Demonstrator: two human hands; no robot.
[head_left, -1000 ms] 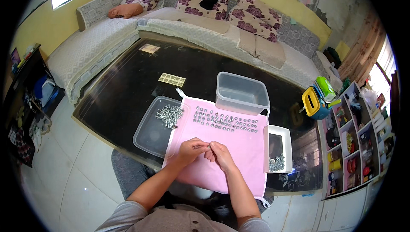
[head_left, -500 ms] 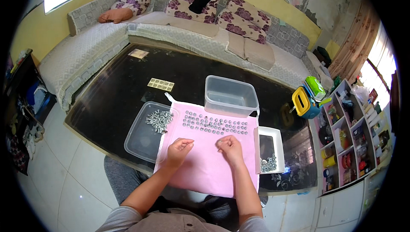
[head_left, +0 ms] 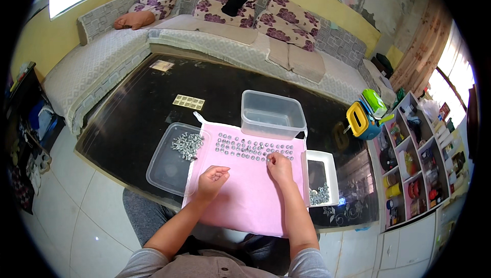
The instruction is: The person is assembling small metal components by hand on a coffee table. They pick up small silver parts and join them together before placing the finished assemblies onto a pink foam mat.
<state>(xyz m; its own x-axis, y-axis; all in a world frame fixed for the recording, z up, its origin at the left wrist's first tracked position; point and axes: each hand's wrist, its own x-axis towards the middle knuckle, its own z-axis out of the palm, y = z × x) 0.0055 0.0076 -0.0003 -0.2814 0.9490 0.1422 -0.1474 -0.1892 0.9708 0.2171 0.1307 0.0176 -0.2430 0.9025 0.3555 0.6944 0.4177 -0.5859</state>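
Several rows of small round metal pieces (head_left: 240,147) stand on a pink cloth (head_left: 240,191) on the dark table. At the near row's right part, my right hand (head_left: 280,168) has its fingertips pinched together; whatever they hold is too small to make out. Over the cloth's left side, below the rows, hovers my left hand (head_left: 213,181), its fingers curled with thumb and forefinger close together, and any thing in them is hidden. A heap of silver bolts (head_left: 187,146) lies in a shallow clear lid (head_left: 166,173). Small metal nuts (head_left: 319,194) fill the near end of a white tray (head_left: 330,168).
An open clear plastic box (head_left: 273,124) stands behind the rows, partly on the cloth. Farther back lies a pale card (head_left: 188,102) with dark squares. A yellow-and-blue container (head_left: 360,121) sits at the right, near a shelf unit (head_left: 414,160). A sofa (head_left: 215,37) lines the far side.
My right hand has moved forward and slightly right, up to the near row of metal pieces. The left hand stays nearly where it was. The whole view has shifted slightly.
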